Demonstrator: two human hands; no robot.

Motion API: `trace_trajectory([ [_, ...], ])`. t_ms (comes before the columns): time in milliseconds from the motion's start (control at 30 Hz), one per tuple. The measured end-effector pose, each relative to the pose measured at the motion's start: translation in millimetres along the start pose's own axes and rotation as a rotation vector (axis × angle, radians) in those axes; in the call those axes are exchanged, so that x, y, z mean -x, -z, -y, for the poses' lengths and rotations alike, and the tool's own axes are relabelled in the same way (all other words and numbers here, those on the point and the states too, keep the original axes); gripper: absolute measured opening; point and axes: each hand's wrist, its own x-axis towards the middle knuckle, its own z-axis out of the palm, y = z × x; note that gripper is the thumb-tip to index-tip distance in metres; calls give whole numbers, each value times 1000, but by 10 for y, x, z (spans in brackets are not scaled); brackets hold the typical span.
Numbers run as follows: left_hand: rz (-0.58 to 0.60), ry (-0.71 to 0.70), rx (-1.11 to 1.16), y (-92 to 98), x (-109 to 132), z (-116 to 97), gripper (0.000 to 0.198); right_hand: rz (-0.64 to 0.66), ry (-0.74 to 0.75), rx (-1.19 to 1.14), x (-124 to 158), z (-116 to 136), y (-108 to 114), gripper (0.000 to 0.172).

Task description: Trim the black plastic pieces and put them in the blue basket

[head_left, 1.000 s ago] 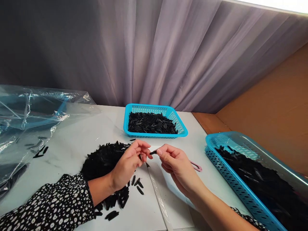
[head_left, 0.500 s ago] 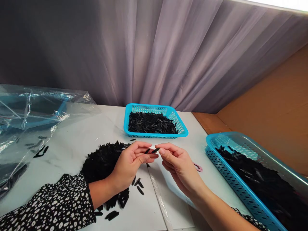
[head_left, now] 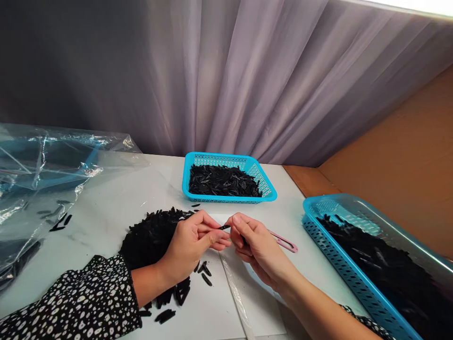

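My left hand (head_left: pixel 198 241) pinches a slim black piece (head_left: pixel 224 227) between thumb and fingers, and its far end meets the fingertips of my right hand (head_left: pixel 256 245). The right fingers are curled in, with a dark spot showing between them; what they hold is mostly hidden. Beside and behind my left wrist lies a heap of similar black pieces (head_left: pixel 150 236) on the white table. A few loose black pieces (head_left: pixel 206 279) lie below my left hand. Just past my right hand, a pink-framed tool (head_left: pixel 288 244) lies partly covered.
A blue basket (head_left: pixel 229 199) of black pieces stands at the back. At right is a larger blue basket (head_left: pixel 318 236) with black pieces under a clear cover. Clear plastic sheeting (head_left: pixel 71 165) spreads at left. A pale strip (head_left: pixel 236 297) runs along the white table (head_left: pixel 163 179).
My right fingers have curled inward, and the piece at their tips no longer shows there. My left fingers have closed more around a black piece. More of the pink-framed tool is visible.
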Motion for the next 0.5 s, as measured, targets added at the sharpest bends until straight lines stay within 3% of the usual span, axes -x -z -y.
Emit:
trace_trajectory([
  [167,-5,-4,-49,-27,4,22,28,8,14,49,7,0,-7,42],
  [267,-10,-56,-192,-54,0,-155,19,-15,44,29,10,13,-2,42],
  [400,86,-278,-833,68,-12,-589,12,-53,86,0,6,38,8,38],
  [500,180,-326,-1223,256,13,-783,15,-77,130,34,-1,48,14,34],
])
